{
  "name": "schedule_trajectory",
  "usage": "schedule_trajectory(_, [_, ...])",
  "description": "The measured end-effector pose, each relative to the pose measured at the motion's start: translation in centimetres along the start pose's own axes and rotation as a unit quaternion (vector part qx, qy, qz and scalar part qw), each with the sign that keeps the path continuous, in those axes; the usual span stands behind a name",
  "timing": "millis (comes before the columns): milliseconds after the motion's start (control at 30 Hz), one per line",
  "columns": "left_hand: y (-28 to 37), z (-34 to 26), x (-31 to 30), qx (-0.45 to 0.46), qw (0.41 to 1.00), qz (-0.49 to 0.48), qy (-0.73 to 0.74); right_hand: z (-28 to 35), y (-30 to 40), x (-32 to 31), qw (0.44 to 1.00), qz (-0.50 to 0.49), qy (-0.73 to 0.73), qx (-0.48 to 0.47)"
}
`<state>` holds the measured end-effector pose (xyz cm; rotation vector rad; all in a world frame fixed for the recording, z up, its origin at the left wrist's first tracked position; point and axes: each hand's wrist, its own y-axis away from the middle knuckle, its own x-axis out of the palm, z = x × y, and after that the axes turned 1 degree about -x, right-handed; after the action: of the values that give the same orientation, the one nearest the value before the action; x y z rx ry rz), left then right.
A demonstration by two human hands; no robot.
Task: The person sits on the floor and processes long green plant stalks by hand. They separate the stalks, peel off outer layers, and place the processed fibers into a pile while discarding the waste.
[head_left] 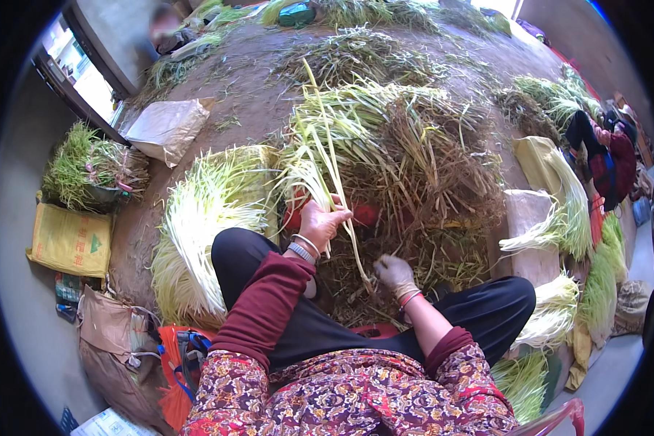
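My left hand (321,220) is closed around several pale leafy stalks (310,180) that fan upward. One long stalk (354,245) hangs from it, its brownish root end pointing down beside my right hand. My right hand (395,272) wears a light glove and has its fingers curled by that root end; whether it grips anything is not clear. Beyond both hands lies a large heap of untrimmed stalks (349,114) with dry brown roots (441,163). Left of my knee, many cleaned pale stalks (196,245) are piled on a yellow woven sack (270,163).
Plant scraps (463,261) litter the ground between my legs. At left are a yellow sack (71,240), a bundle of greens (98,169) and a whitish sack (169,128). More pale stalks (550,310) lie at right. A person (610,152) sits far right, another (169,35) at upper left.
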<state>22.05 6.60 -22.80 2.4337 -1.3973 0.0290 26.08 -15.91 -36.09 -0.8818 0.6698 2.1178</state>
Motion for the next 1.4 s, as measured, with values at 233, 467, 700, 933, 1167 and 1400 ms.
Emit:
schedule_trajectory(233, [0.3, -0.7, 0.0, -0.06, 0.994, 0.087, 0.019, 10.6, 0.6, -5.9, 0.881, 0.032, -0.466, -0.075])
schedule_trajectory(467, [-0.5, -4.1, -2.7, -0.061, 0.996, 0.055, -0.037, 5.3, 0.5, -3.8, 0.985, -0.011, -0.134, -0.108])
schedule_trajectory(700, [-0.3, -9.0, -5.1, 0.051, 0.993, -0.025, 0.107, -1.0, -1.4, -1.7, 0.998, 0.012, 0.005, -0.056])
schedule_trajectory(933, [0.0, -8.2, -4.1, 0.004, 0.989, 0.002, 0.148, -2.9, -10.5, -6.6, 0.956, -0.284, 0.033, -0.067])
schedule_trajectory(1167, [-0.3, -7.0, -1.6, -0.054, 0.985, 0.1, 0.129, -5.2, -13.8, -5.9, 0.967, -0.228, 0.097, 0.052])
schedule_trajectory(1400, [-1.1, -6.1, -1.0, -0.07, 0.99, 0.085, 0.084, -2.9, -14.2, -9.0, 0.988, -0.109, 0.111, 0.019])
